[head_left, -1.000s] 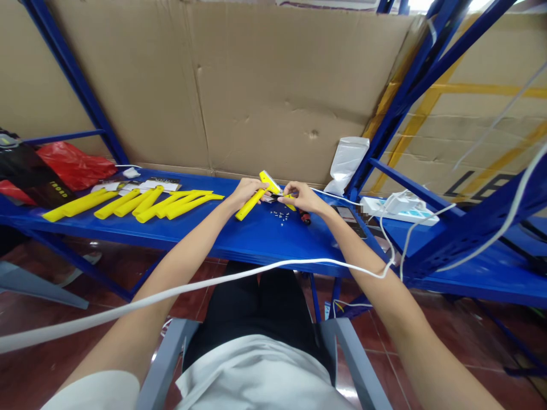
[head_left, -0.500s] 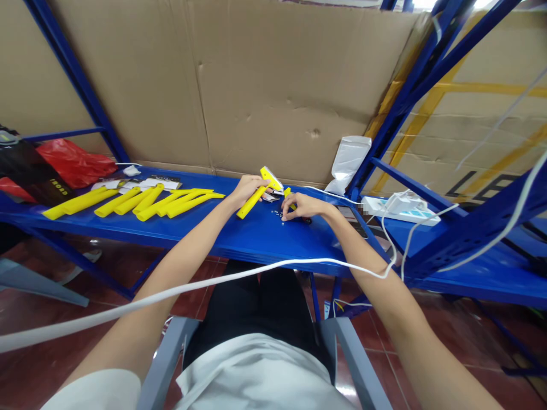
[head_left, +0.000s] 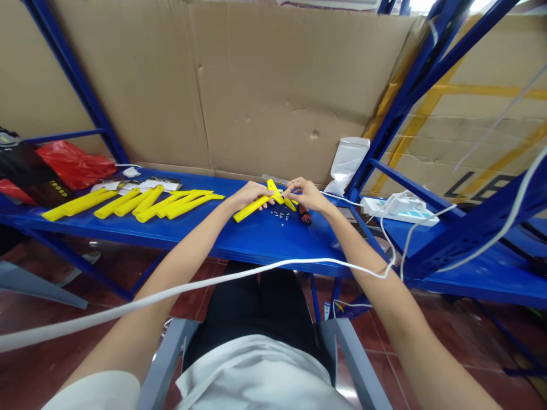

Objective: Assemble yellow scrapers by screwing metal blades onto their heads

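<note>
My left hand is closed around a yellow scraper, holding it just below its wide head, which points up and to the right. My right hand is at the right side of that head with thumb and fingers pinched; whatever is between the fingertips is too small to make out. Below the hands, several tiny screws lie scattered on the blue table. A red and black handle, like a screwdriver's, lies under my right hand. Beside it, a yellow piece is partly hidden by the fingers.
Several yellow handles lie in a row at the left of the blue table, with cards behind them. A red bag is farther left. A white cable crosses before my arms. At right is a power strip.
My right hand has moved up from the screws to the scraper's head. My left hand has turned the scraper's head, and the red and black handle shows more fully.
</note>
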Available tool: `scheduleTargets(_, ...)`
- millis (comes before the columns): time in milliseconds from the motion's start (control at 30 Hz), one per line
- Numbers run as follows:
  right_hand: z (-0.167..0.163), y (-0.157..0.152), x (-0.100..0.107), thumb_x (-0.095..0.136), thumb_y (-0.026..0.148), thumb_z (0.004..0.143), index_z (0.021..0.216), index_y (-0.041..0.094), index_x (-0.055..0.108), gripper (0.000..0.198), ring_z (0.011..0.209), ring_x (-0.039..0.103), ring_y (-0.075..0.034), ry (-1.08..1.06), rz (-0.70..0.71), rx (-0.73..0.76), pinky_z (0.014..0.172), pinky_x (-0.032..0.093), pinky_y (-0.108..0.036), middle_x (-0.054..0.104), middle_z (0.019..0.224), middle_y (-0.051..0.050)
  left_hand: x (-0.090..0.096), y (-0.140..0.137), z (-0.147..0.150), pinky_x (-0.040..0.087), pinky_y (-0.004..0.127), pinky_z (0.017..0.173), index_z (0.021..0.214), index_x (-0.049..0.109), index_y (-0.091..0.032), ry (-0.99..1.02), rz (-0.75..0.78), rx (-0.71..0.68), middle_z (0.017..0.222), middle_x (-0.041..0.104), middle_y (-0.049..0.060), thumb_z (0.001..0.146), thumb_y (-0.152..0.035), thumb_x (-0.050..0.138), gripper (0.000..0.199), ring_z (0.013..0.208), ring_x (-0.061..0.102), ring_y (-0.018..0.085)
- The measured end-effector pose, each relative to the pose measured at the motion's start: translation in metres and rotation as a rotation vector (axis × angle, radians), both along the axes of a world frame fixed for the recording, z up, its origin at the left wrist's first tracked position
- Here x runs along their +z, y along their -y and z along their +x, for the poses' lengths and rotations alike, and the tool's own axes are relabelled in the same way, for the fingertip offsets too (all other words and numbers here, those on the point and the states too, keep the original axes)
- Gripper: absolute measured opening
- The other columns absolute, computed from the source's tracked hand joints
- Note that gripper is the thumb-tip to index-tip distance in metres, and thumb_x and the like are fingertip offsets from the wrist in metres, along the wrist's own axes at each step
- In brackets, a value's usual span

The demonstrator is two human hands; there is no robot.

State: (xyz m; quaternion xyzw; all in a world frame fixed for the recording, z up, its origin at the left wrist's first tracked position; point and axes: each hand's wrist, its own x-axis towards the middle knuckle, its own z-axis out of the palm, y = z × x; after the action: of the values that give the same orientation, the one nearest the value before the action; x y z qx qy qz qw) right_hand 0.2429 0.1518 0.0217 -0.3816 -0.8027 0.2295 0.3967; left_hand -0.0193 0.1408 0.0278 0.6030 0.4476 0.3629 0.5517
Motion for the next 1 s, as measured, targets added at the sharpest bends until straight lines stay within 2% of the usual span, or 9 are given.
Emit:
scheduleTargets(133, -0.003, 0.001, -0.002, 0.092, 0.051, 0.080, 0.081, 0.022, 0.083, 0.031, 0.110, 0.076, -0.029, 0.002, -0.048, 0.040, 0.103, 0.062, -0.045, 0.081, 0.115, -0.012, -0.001, 0.000, 0.001, 0.052, 0.026, 0.052, 0.105, 0.087, -0.011, -0.013, -0.007, -0.047, 0.095, 0.087, 0.019, 0.083, -0.029, 0.095, 0.030, 0.060, 0.071, 0.018)
scheduleTargets(333, -0.004, 0.004, 0.000, 0.091, 0.046, 0.081, 0.079, 0.021, 0.083, 0.027, 0.100, 0.076, -0.027, 0.024, -0.039, 0.029, 0.095, 0.061, -0.040, 0.084, 0.102, -0.010, -0.002, -0.002, 0.000, 0.051, 0.027, 0.052, 0.105, 0.085, -0.010, 0.000, 0.000, -0.046, 0.096, 0.087, 0.019, 0.085, -0.026, 0.092, 0.026, 0.061, 0.072, 0.018)
scheduleTargets(567, -0.004, 0.002, -0.002, 0.089, 0.052, 0.084, 0.084, 0.020, 0.084, 0.032, 0.097, 0.077, -0.027, -0.038, -0.026, 0.006, 0.095, 0.061, -0.041, 0.085, 0.099, -0.010, -0.002, -0.002, 0.000, 0.053, 0.026, 0.054, 0.107, 0.084, -0.009, -0.003, 0.014, -0.041, 0.095, 0.087, 0.017, 0.088, -0.029, 0.092, 0.029, 0.057, 0.070, 0.016)
scheduleTargets(767, -0.012, 0.002, -0.007, 0.089, 0.057, 0.084, 0.084, 0.020, 0.082, 0.037, 0.097, 0.077, -0.027, -0.105, -0.032, 0.027, 0.098, 0.061, -0.042, 0.084, 0.100, -0.011, -0.001, 0.000, 0.001, 0.052, 0.026, 0.052, 0.106, 0.084, -0.008, -0.029, 0.021, -0.170, 0.094, 0.086, 0.019, 0.086, -0.032, 0.095, 0.033, 0.061, 0.074, 0.018)
scheduleTargets(1000, -0.023, 0.004, -0.013, 0.093, 0.060, 0.077, 0.082, 0.020, 0.077, 0.043, 0.084, 0.072, -0.022, -0.191, -0.108, 0.031, 0.084, 0.058, -0.036, 0.081, 0.090, -0.007, -0.005, 0.006, 0.002, 0.053, 0.026, 0.051, 0.098, 0.085, -0.009, -0.048, 0.068, -0.315, 0.096, 0.086, 0.021, 0.084, -0.040, 0.098, 0.037, 0.061, 0.074, 0.017)
